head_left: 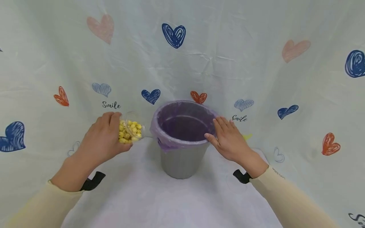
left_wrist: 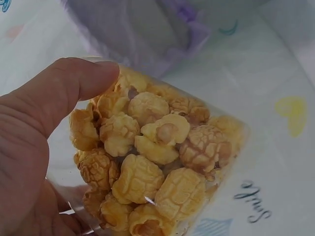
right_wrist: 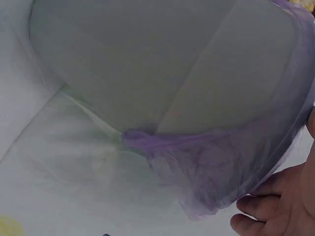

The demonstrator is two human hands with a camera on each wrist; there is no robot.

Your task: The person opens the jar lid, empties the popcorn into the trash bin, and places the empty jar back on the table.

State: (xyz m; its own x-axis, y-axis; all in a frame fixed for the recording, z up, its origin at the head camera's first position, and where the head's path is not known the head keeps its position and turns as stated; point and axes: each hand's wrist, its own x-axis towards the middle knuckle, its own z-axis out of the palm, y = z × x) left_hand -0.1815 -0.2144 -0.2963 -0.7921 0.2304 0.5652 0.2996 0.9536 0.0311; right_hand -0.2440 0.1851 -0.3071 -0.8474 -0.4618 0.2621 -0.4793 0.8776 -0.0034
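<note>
A clear plastic jar of yellow popcorn [head_left: 130, 130] is gripped in my left hand [head_left: 104, 136], thumb on one side and fingers on the other. The jar is tilted, just left of the bin and apart from it. In the left wrist view, the popcorn [left_wrist: 147, 147] shows large through the jar wall. The grey bin [head_left: 182, 163] stands upright, with a purple liner bag [head_left: 171, 144] folded over its rim. My right hand [head_left: 229, 139] rests against the right side of that rim with its fingers extended. In the right wrist view, fingertips [right_wrist: 251, 223] touch or nearly touch the liner edge.
A pale sheet [head_left: 182, 202] lies under the bin. Behind it rises a light curtain [head_left: 222, 47] printed with red, pink and blue hearts and the word Smile. Black straps [head_left: 94, 181] sit on both wrists.
</note>
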